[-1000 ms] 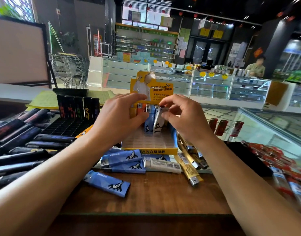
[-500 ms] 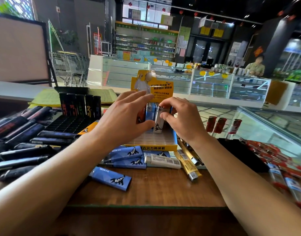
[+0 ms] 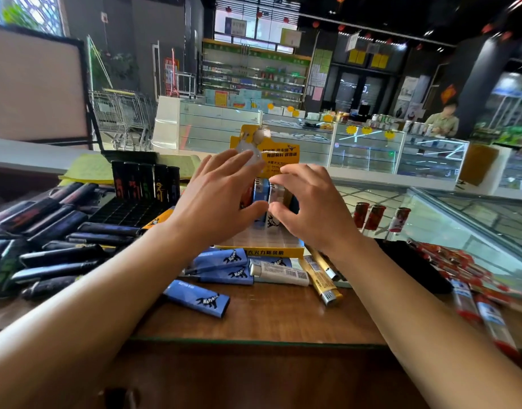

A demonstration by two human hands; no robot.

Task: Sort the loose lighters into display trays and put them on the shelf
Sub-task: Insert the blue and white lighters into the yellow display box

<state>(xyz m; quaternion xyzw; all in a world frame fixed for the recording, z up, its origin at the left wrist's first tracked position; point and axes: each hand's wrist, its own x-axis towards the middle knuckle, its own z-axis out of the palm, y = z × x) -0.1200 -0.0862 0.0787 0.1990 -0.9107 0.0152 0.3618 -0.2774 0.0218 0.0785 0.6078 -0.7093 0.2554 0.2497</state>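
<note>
A yellow display tray (image 3: 262,251) with a tall yellow header card (image 3: 280,154) stands mid-counter. A few lighters stand upright at its back, among them a blue one (image 3: 260,191) and a white one (image 3: 274,222). My left hand (image 3: 221,199) is at their left side, fingers spread and straight, thumb against the blue lighter. My right hand (image 3: 310,208) curls over the white lighter and pinches it between thumb and fingertips. Loose blue lighters (image 3: 199,299), a white one (image 3: 280,273) and gold ones (image 3: 321,281) lie in front of the tray.
A heap of black lighters (image 3: 47,240) covers the left of the counter, beside a black tray (image 3: 127,214) holding a row of upright black ones (image 3: 144,184). Red lighters (image 3: 460,276) lie scattered at the right. Three red ones (image 3: 377,216) stand on the glass top.
My left hand's fingers have straightened and lifted off the standing lighters, leaving only the thumb on them. My right hand stays on the white lighter, now upright in the row.
</note>
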